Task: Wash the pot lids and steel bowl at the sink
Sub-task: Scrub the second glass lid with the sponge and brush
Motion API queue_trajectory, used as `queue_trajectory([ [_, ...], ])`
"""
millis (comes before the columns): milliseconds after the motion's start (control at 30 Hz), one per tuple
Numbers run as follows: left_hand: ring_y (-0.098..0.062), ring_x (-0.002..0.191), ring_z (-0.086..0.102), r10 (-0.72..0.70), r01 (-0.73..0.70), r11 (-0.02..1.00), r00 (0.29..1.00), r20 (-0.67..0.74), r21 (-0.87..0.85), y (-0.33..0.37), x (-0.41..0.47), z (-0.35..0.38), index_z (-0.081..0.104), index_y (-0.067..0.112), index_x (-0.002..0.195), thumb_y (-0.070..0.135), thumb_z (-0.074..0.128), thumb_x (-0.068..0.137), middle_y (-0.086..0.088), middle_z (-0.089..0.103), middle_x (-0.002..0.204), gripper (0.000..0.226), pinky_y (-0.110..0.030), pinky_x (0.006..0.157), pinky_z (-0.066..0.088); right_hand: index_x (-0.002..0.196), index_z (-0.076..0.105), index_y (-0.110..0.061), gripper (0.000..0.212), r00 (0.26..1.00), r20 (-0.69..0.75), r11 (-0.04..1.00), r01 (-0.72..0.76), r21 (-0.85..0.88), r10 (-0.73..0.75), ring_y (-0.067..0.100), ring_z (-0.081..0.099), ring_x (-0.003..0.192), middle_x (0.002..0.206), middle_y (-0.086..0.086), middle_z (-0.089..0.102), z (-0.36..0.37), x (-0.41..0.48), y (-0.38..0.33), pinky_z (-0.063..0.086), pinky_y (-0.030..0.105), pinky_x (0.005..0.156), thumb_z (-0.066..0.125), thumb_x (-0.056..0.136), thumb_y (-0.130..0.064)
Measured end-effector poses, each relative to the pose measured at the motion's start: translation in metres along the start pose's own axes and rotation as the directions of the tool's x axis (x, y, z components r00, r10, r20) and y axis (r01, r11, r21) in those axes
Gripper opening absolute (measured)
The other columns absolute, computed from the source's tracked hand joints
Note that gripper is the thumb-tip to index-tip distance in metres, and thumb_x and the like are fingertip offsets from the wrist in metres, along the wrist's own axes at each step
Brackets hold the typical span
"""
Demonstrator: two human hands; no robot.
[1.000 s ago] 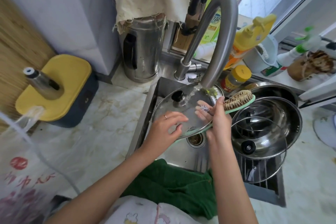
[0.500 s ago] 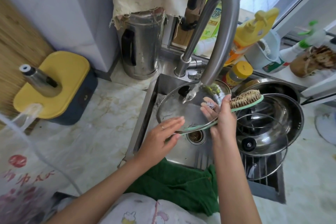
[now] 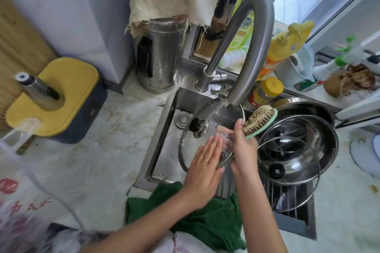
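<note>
The left hand has left its hold on the near rim and now lies flat, fingers straight and together, on the round glass pot lid with a steel rim. The lid has turned, so its black knob has gone from the far side to the left. The lid is held tilted over the steel sink, with water from the curved grey tap running onto its upper part. The right hand grips the lid's right edge, thumb in front and fingers showing through the glass. The same hand clamps the handle of a green scrubbing brush with tan bristles, whose head points up and away. The two hands are just beside each other on the lid.

To the right sits a large shiny steel bowl with a second glass lid lying across its near rim, knob up. A dark green cloth is bunched at the sink's front edge. On the pale marble counter stand a steel kettle and a yellow-topped box.
</note>
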State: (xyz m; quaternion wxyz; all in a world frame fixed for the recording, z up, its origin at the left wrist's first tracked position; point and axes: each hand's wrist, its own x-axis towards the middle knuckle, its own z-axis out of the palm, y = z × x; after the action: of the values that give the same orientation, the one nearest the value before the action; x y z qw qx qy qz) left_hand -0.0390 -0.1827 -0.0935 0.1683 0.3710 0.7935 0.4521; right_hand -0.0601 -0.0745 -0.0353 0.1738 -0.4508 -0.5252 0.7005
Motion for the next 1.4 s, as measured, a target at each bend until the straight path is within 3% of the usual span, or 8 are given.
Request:
queue_trajectory([
  [133,-0.009,0.149,0.003,0.020,-0.030,0.994,0.995,-0.101,-0.105,0.001,0.054,-0.010,0.010,0.014,0.151,0.031,0.019,0.102,0.000,0.008,0.161,0.053,-0.034,0.122,0.004,0.094,0.063,-0.009,0.025,0.996,0.050,0.995,0.071,-0.071,-0.068,0.023,0.071,0.088,0.091,0.011,0.072,-0.001,0.001,-0.004,0.058,0.033,0.079,0.055,0.094,-0.033],
  [267,-0.020,0.144,0.026,-0.310,0.288,0.934,0.947,-0.082,-0.211,-0.006,0.125,-0.041,0.037,0.015,0.147,0.025,0.027,0.106,-0.004,0.033,0.155,0.044,-0.040,0.119,0.019,0.094,0.058,-0.005,0.024,0.994,0.096,0.993,0.063,-0.102,-0.053,0.026,0.069,0.070,0.087,0.020,0.068,0.000,-0.005,0.002,0.060,0.034,0.061,0.053,0.095,-0.029],
  [500,-0.006,0.147,-0.006,-0.409,0.382,0.900,0.906,-0.106,-0.207,0.013,0.067,0.000,0.005,0.017,0.154,0.033,0.021,0.106,0.006,-0.003,0.161,0.054,-0.023,0.118,-0.006,0.079,0.064,-0.011,0.025,0.995,0.045,0.977,0.092,-0.193,-0.085,0.013,0.064,0.070,0.067,-0.002,0.069,-0.009,-0.002,0.018,0.052,0.026,0.066,0.055,0.095,-0.028],
  [667,-0.023,0.147,0.016,-0.666,0.654,0.740,0.745,-0.034,-0.158,-0.028,0.135,-0.025,0.018,0.010,0.153,0.028,0.021,0.105,-0.006,0.011,0.162,0.051,-0.036,0.117,0.015,0.090,0.057,-0.005,0.019,0.993,0.100,0.986,0.081,-0.145,-0.067,0.020,0.068,0.063,0.074,0.008,0.071,-0.010,-0.012,0.029,0.058,0.030,0.057,0.053,0.096,-0.023],
  [900,-0.007,0.148,-0.003,-0.402,0.374,0.904,0.909,-0.110,-0.209,0.006,0.078,-0.002,0.006,0.017,0.154,0.030,0.021,0.106,0.007,-0.002,0.160,0.052,-0.025,0.120,-0.002,0.085,0.064,-0.009,0.023,0.995,0.058,0.981,0.091,-0.168,-0.083,0.016,0.066,0.075,0.073,0.001,0.070,-0.016,-0.001,0.022,0.055,0.025,0.068,0.053,0.096,-0.026],
  [1067,-0.020,0.149,0.004,-0.651,0.644,0.747,0.759,0.017,-0.166,-0.025,0.141,-0.033,0.012,0.010,0.154,0.028,0.016,0.105,-0.007,0.003,0.162,0.052,-0.036,0.118,0.009,0.089,0.057,-0.006,0.017,0.992,0.104,0.978,0.092,-0.185,-0.074,0.018,0.068,0.057,0.066,0.005,0.071,-0.002,-0.003,0.024,0.059,0.031,0.056,0.055,0.095,-0.022],
  [1167,-0.012,0.148,0.005,-0.378,0.360,0.908,0.925,-0.047,-0.215,-0.004,0.100,-0.023,0.015,0.014,0.153,0.029,0.025,0.106,0.000,0.006,0.162,0.051,-0.022,0.116,-0.001,0.087,0.063,-0.010,0.023,0.995,0.077,0.988,0.072,-0.136,-0.062,0.013,0.067,0.065,0.071,-0.001,0.071,-0.003,0.006,0.022,0.056,0.025,0.059,0.057,0.091,-0.031],
  [1400,-0.005,0.103,0.064,-0.456,0.315,0.793,0.874,-0.166,-0.522,-0.025,0.058,-0.052,0.065,0.016,0.113,0.003,0.062,0.089,0.007,0.068,0.109,0.028,-0.023,0.095,0.050,0.123,0.046,0.014,0.072,0.990,0.140,0.995,-0.016,-0.102,0.030,0.022,0.071,0.075,0.095,0.017,0.073,-0.009,0.017,0.017,0.060,0.032,0.068,0.054,0.083,-0.045],
])
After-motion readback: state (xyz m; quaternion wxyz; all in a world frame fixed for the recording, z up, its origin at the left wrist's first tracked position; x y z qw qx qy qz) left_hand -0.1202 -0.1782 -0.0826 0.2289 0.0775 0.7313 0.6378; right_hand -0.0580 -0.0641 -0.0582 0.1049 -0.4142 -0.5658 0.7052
